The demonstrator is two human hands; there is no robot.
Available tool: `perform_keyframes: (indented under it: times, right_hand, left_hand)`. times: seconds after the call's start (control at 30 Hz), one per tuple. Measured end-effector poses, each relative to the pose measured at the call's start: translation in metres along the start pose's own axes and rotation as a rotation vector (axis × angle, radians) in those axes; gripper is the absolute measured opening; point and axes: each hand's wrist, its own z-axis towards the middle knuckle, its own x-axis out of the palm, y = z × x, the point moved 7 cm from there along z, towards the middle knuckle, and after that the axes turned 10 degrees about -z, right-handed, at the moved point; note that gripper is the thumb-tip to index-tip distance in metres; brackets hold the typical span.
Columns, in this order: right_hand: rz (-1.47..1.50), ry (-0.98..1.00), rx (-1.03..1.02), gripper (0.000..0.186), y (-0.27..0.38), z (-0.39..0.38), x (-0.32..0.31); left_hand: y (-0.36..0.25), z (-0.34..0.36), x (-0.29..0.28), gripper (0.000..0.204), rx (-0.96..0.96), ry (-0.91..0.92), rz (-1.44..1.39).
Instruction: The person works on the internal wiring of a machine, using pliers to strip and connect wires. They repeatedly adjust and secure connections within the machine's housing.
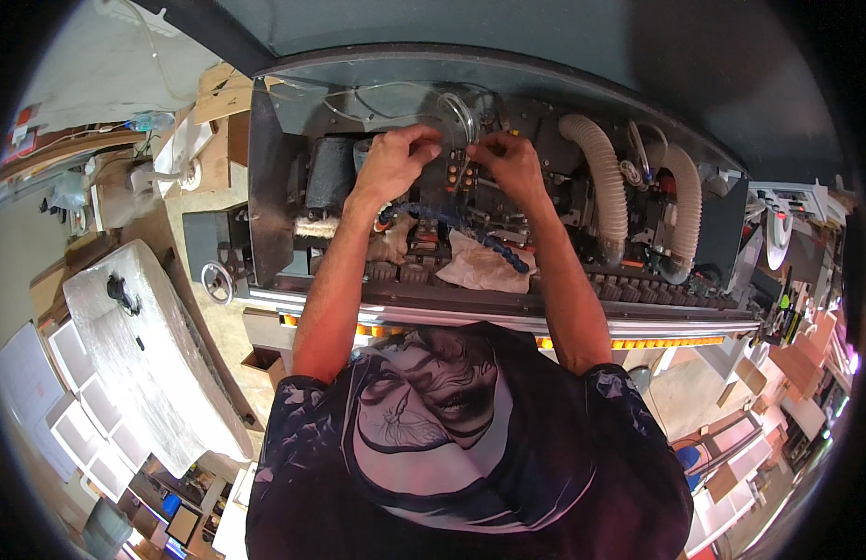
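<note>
Both my arms reach into the open bay of a long machine [265,201]. My left hand [395,163] has its fingers curled together in a pinch; what lies between them, if anything, I cannot make out. Close by on the right, my right hand [510,166] pinches a thin clear tube [472,133] with thumb and forefinger. A loop of this tubing rises just beyond the fingertips. Between and below the hands sits a small block with brass-coloured fittings [453,175]. A blue segmented hose [503,250] and a crumpled pale cloth [478,263] lie nearer to me.
Two ribbed beige hoses [601,177] arch over the bay's right side. A dark cylinder [330,173] stands left of my left forearm. The raised dark cover [582,47] spans the back. A handwheel [217,282] juts out at left, near a plastic-wrapped slab [157,355].
</note>
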Motion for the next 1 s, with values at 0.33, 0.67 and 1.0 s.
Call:
perform_keyframes:
  times: [0.33, 0.67, 1.0]
  right_hand:
    - [0.245, 0.04, 0.242, 0.026, -0.021, 0.033, -0.019]
    - [0.333, 0.262, 0.181, 0.045, -0.01, -0.005, -0.006]
    - [0.281, 0.157, 0.095, 0.036, 0.0, 0.004, -0.014]
  left_hand:
    - [0.006, 0.023, -0.002, 0.025, 0.022, 0.002, 0.006]
    - [-0.009, 0.041, 0.045, 0.031, -0.012, 0.115, 0.2]
    - [0.003, 0.05, 0.027, 0.022, 0.011, -0.031, 0.008]
